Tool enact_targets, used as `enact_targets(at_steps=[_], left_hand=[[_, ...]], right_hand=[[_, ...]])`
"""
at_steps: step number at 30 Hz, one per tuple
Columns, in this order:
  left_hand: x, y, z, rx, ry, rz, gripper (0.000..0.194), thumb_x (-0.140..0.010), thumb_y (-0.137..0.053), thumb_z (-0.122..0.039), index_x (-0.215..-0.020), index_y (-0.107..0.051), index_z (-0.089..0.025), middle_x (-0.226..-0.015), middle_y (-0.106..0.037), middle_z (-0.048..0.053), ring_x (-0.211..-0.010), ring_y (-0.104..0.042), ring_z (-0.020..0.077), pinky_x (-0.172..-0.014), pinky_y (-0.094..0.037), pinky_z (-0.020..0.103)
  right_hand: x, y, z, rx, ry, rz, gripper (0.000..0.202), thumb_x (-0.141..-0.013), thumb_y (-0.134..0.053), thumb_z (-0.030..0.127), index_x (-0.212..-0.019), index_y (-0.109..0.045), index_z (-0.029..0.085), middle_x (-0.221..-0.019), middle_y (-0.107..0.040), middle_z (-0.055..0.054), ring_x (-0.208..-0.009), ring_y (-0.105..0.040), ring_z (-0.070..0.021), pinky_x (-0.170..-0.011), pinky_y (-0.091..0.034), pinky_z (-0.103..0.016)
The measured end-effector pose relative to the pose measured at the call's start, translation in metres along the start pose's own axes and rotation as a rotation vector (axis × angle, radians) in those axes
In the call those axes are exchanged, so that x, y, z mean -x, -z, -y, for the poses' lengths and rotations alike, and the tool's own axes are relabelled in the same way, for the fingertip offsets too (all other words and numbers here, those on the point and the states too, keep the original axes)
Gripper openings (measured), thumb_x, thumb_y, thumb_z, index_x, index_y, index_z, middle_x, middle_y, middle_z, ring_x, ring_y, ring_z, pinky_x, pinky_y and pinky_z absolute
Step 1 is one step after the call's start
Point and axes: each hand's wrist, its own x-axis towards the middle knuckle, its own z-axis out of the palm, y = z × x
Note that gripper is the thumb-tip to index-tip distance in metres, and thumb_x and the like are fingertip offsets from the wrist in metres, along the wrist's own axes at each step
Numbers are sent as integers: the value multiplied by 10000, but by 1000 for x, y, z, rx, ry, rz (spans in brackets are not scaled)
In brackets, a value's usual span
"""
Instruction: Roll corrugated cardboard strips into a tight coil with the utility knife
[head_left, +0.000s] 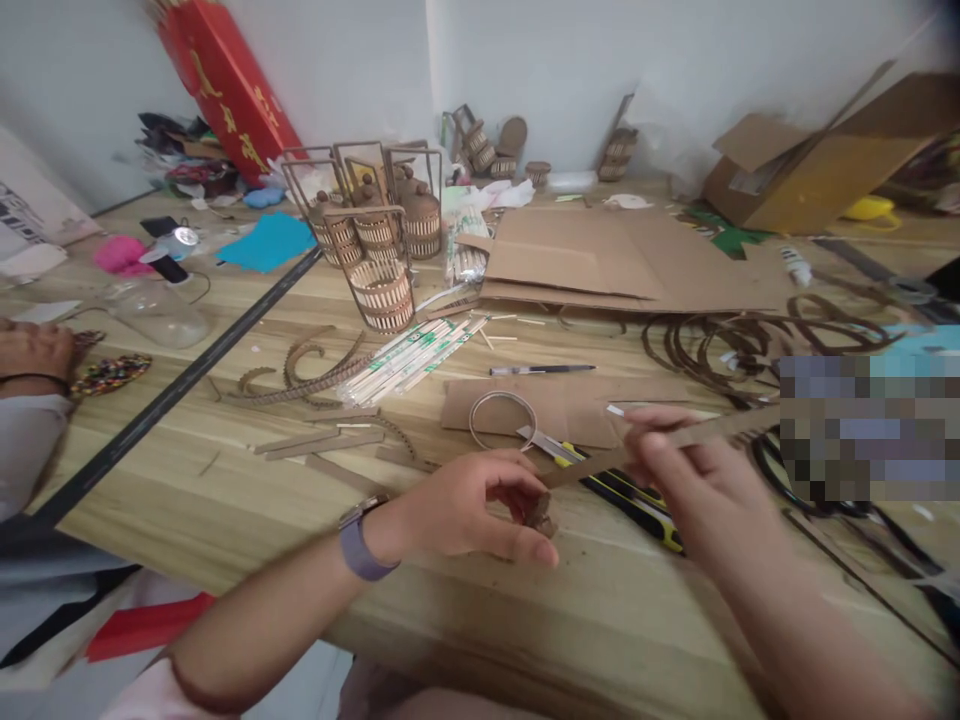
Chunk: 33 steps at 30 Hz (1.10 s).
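Observation:
My left hand [457,510] curls its fingers around a small brown coil [540,515], partly hidden by the thumb and fingers. From the coil a narrow cardboard strip [589,466] runs up to the right. My right hand [697,475] pinches that strip between thumb and fingers, and its far end continues to the right. Beneath the strip lies a yellow and black utility knife [634,500], blade out. A thin ring [472,420] rests on a piece of cardboard [585,400] beyond my hands, with a pen [541,370] behind it.
Small lidded baskets in handled frames [382,295] stand at the back left, near packaged sticks [412,360]. Coiled strips [697,345] lie right; cardboard sheets [577,250] and a box [817,160] are behind. Another person's hand [34,355] rests on the left beyond a black strip [187,385].

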Motion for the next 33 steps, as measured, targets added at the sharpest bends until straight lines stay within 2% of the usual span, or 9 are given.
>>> enact_targets(at_steps=[3,5,7,9,12,18,22,27,33], left_hand=[[0,-6,-3,-5,-55,-11,279,-691,-833,-369,-787,-692,-148,-921,-552,17,-773,-551,127,-740,-484,257],[0,-9,-2,11,-63,-16,295,-662,-852,-333,-828,-699,-143,-975,-564,36,-773,-558,128,-710,-491,253],[1,-10,0,35,-51,-40,370,-644,-863,-317,-927,-699,-143,-997,-577,48,-785,-572,137,-705,-500,260],[1,-10,3,71,-3,-74,466,-651,-859,-316,-1046,-675,-149,-932,-601,38,-780,-585,144,-709,-505,273],[2,-9,6,123,112,-129,601,-675,-844,-341,-1200,-619,-156,-861,-648,29,-772,-616,164,-704,-510,297],[1,-9,9,74,74,-190,604,-738,-802,-398,-1269,-616,-179,-1144,-688,93,-1029,-646,252,-883,-510,373],[2,-9,9,-29,33,-232,628,-767,-773,-441,-1313,-593,-187,-1219,-674,98,-1090,-635,264,-919,-506,380],[3,-8,8,-127,2,-236,602,-784,-755,-453,-1306,-599,-197,-1233,-668,96,-1081,-644,262,-920,-522,385],[4,-9,9,-144,-17,-229,635,-793,-749,-458,-1344,-572,-194,-1291,-636,117,-1124,-628,276,-929,-526,398]], right_hand=[[12,-24,3,44,-93,283,353,-800,-663,559,-861,-678,211,-578,-554,21,-534,-517,-148,-482,-433,-268],[17,-34,6,3,-134,381,377,-804,-640,581,-794,-654,204,-634,-593,2,-566,-543,-152,-508,-457,-275],[19,-35,9,-1,-139,354,386,-806,-635,584,-737,-631,205,-623,-569,9,-563,-528,-145,-510,-447,-267],[17,-29,10,34,-116,244,386,-823,-628,567,-687,-611,207,-609,-540,14,-566,-511,-138,-514,-433,-256],[15,-18,13,70,-73,116,415,-861,-597,549,-626,-589,207,-690,-579,-15,-618,-535,-139,-536,-443,-247],[23,-21,27,25,-9,182,359,-756,-705,589,-721,-646,236,-600,-602,-11,-523,-569,-160,-434,-456,-262],[29,-24,30,88,24,159,350,-778,-684,578,-693,-658,239,-629,-626,-23,-482,-546,-146,-395,-427,-256],[29,-24,32,89,69,145,298,-786,-693,513,-690,-663,233,-646,-641,-13,-513,-586,-132,-450,-483,-222],[30,-30,29,76,29,146,307,-771,-699,517,-688,-643,226,-613,-633,-7,-526,-615,-141,-448,-487,-214]])
